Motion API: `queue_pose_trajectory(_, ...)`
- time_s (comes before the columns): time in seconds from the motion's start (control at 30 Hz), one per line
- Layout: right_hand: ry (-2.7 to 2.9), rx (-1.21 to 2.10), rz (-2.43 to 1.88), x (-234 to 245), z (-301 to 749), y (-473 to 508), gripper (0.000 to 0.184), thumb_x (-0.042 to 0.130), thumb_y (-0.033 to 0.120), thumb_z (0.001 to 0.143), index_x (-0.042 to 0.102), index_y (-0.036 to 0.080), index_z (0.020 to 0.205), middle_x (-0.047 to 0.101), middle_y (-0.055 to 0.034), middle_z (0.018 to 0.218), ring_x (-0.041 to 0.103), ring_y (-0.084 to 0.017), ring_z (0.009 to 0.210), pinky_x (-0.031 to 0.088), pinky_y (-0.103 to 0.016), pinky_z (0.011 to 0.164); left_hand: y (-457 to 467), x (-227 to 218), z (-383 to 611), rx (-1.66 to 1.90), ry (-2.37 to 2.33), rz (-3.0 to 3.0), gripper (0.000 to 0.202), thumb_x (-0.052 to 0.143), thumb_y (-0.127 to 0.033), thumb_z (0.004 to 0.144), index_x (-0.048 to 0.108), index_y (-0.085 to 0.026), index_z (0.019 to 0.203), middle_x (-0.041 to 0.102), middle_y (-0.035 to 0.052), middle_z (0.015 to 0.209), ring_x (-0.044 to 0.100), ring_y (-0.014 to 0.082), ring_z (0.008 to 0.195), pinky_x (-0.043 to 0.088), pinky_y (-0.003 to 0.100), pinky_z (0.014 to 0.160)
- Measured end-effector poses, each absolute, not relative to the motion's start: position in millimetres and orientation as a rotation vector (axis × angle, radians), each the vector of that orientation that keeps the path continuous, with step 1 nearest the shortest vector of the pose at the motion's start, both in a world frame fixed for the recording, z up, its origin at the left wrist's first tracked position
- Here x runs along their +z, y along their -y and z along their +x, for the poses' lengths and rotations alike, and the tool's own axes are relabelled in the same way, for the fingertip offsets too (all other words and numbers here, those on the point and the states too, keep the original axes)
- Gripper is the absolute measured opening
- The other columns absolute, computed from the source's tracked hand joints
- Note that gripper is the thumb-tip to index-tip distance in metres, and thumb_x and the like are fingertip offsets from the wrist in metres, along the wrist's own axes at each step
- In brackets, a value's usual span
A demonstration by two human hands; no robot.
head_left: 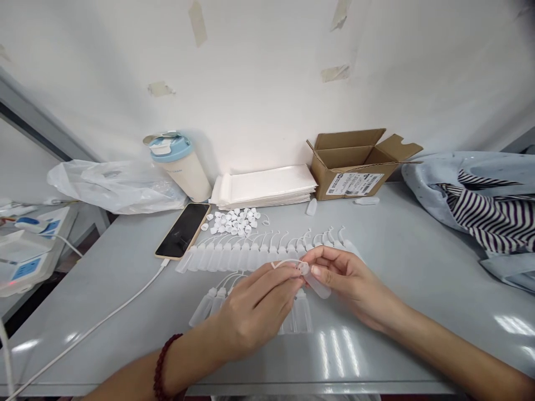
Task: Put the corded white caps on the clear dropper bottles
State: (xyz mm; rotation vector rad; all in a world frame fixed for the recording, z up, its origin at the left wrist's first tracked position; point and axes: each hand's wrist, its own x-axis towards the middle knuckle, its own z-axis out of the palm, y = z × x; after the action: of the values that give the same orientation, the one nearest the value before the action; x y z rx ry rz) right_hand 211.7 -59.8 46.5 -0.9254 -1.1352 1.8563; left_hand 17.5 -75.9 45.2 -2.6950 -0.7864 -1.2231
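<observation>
My right hand (351, 278) is closed around a small translucent squeeze bottle (320, 285), tilted with its top toward the left. At the bottle's top, the fingers of my left hand (254, 306) pinch a white cap (304, 268). A thin curved strap (285, 260) arches from the cap over my left fingertips. Behind my hands stands a row of similar bottles (234, 258) with thin curved straps. A nearer row of bottles (301, 314) is partly hidden by my left hand. Farther back lies a heap of small white caps (234, 221).
A phone (184, 229) on a charging cable lies left of the caps. Along the wall stand a plastic bag (117, 184), a tumbler (184, 170), a stack of white envelopes (267, 186) and an open cardboard box (355, 167). Cloth (485, 211) lies at right, a power strip (31, 256) at left.
</observation>
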Motion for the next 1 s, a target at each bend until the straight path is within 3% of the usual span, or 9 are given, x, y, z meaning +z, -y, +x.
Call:
queue_pose_trajectory(0.27, 1.135, 1.847, -0.954, 41, 210, 59, 0.026, 0.073, 0.037, 0.076, 0.063, 0.020, 0.093, 0.063, -0.0002, 0.077, 0.059, -0.013, 0.072, 0.045, -0.027, 0.070, 74, 40, 18, -1.447, 1.108, -2.987, 0.025, 0.055, -0.008, 0.088, 0.058, -0.017, 0.110, 0.067, 0.0084, 0.105, 0.064, 0.0177, 0.100, 0.057, 0.033, 0.087)
queue_pose_trajectory(0.43, 1.359, 1.623, -0.971, 42, 207, 64, 0.023, 0.076, 0.032, 0.072, 0.063, 0.022, 0.087, 0.060, -0.0007, 0.083, 0.059, -0.014, 0.075, 0.049, -0.029, 0.068, 74, 43, 19, -1.555, 1.465, -2.988, 0.016, 0.056, -0.014, 0.087, 0.063, -0.021, 0.100, 0.071, 0.0040, 0.093, 0.067, 0.0159, 0.084, 0.057, 0.028, 0.074)
queue_pose_trajectory(0.6, 1.682, 1.241, -0.950, 40, 207, 67, 0.016, 0.075, 0.028, 0.074, 0.063, 0.023, 0.084, 0.060, -0.0036, 0.092, 0.060, -0.018, 0.086, 0.052, -0.034, 0.079, 74, 46, 21, -1.614, 1.613, -3.015, 0.010, 0.060, -0.017, 0.085, 0.066, -0.022, 0.092, 0.071, 0.0009, 0.087, 0.065, 0.0136, 0.075, 0.055, 0.025, 0.068)
queue_pose_trajectory(0.77, 1.893, 0.889, -0.955, 34, 208, 69, 0.015, 0.073, 0.029, 0.077, 0.061, 0.024, 0.084, 0.064, -0.0036, 0.089, 0.062, -0.019, 0.080, 0.052, -0.031, 0.069, 74, 48, 23, -1.674, 1.822, -3.041, 0.008, 0.065, -0.016, 0.080, 0.068, -0.022, 0.085, 0.071, 0.0003, 0.082, 0.065, 0.0142, 0.071, 0.056, 0.025, 0.065)
queue_pose_trajectory(1.0, 1.937, 0.808, -0.935, 35, 206, 70, 0.020, 0.074, 0.037, 0.075, 0.059, 0.025, 0.079, 0.065, -0.0037, 0.087, 0.064, -0.019, 0.079, 0.054, -0.031, 0.068, 74, 50, 22, -1.646, 1.951, -3.113, 0.004, 0.065, -0.018, 0.080, 0.068, -0.021, 0.079, 0.068, 0.0010, 0.076, 0.063, 0.0144, 0.069, 0.055, 0.026, 0.063)
